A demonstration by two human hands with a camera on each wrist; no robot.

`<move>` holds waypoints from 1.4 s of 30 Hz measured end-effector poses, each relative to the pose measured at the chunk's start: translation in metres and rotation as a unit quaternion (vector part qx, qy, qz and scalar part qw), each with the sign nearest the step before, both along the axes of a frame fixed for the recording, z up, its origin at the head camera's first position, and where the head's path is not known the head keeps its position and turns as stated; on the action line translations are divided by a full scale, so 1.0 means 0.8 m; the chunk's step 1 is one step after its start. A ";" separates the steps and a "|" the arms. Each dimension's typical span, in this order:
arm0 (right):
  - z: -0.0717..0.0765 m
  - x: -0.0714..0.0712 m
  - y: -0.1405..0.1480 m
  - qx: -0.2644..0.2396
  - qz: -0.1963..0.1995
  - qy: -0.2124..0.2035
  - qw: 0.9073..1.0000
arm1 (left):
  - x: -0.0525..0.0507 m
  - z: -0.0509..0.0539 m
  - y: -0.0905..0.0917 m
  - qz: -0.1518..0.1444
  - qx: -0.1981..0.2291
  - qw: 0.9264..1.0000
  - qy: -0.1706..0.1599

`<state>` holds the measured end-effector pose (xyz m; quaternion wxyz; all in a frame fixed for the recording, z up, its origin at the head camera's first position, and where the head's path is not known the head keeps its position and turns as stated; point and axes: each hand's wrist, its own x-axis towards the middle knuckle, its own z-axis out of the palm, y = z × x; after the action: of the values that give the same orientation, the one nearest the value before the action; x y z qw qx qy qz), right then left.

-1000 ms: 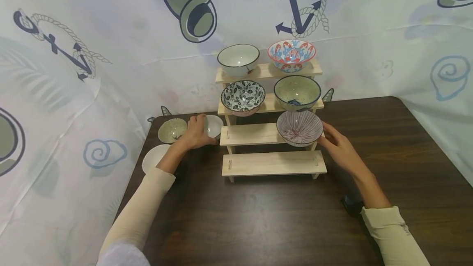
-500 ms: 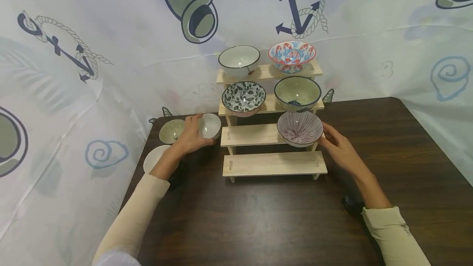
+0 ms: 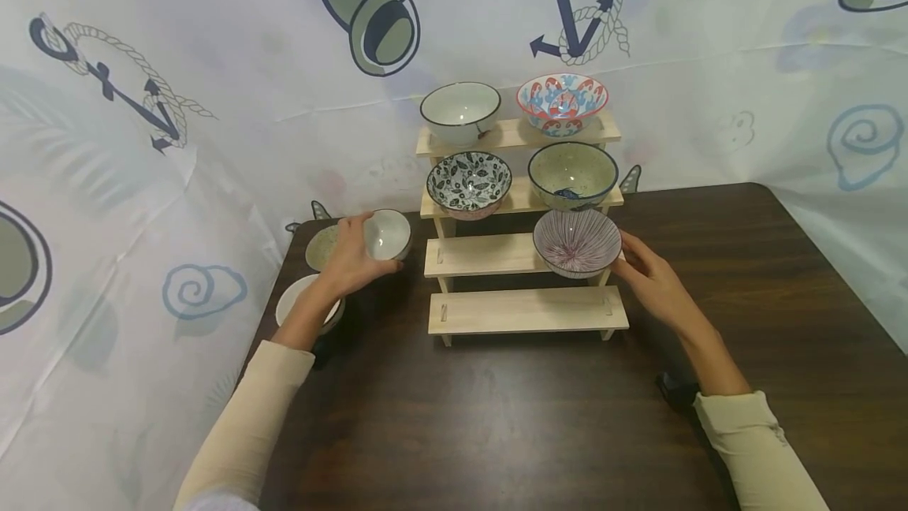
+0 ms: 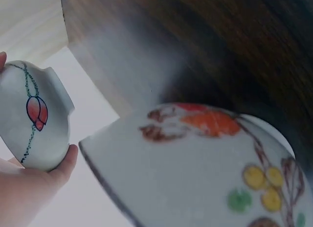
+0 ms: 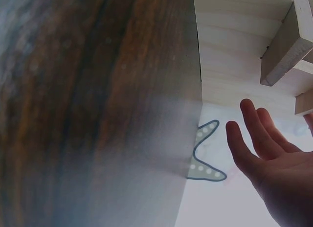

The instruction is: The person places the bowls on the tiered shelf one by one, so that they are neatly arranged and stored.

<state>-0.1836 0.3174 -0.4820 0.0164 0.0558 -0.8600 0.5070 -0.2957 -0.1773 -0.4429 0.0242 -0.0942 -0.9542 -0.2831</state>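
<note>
My left hand grips a white bowl by its sides, left of the wooden stand; in the left wrist view that bowl shows a red bud pattern between thumb and fingers. My right hand is beside the purple-striped bowl on the stand's second-lowest shelf, its fingers near the rim; whether they touch is unclear. In the right wrist view the hand's fingers are extended and spread, with no bowl visible.
Above are a leaf-patterned bowl, a green bowl, a plain white bowl and a red-blue bowl. At left on the table are a greenish bowl and another white bowl.
My left hand has moved left with the white bowl, away from the stand, and now covers more of the greenish bowl. My right hand has stayed in place.
</note>
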 end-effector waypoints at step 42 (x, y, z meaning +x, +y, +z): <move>0.004 0.001 0.001 -0.001 0.005 -0.003 1.000 | 0.039 0.056 -0.049 -0.023 0.010 0.999 0.019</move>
<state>-0.1830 0.3184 -0.4792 0.0111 0.0590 -0.8593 0.5080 -0.2648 -0.2166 -0.3977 0.0370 -0.1217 -0.9481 -0.2913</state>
